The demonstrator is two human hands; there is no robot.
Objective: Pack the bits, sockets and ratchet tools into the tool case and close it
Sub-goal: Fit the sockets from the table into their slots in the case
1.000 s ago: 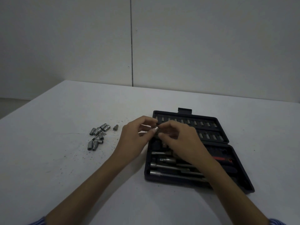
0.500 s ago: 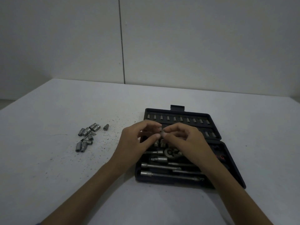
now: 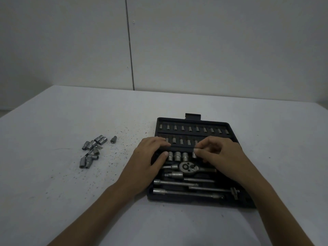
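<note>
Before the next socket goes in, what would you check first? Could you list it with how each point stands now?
1. Tool case lies open and flat: ok.
2. Right hand pinches a socket at the socket row: ok.
3. That socket fully seated: cannot tell.
4. Left hand steadies the case's left edge: ok.
5. Ratchet sits in its slot: ok.
6. Loose sockets all packed: not ok, a pile remains on the table.

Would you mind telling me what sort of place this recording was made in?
Probably a bare workroom or recording space, not a fitted workshop: a plain white table against blank grey wall panels, with only an open tool case and loose sockets on it.
</note>
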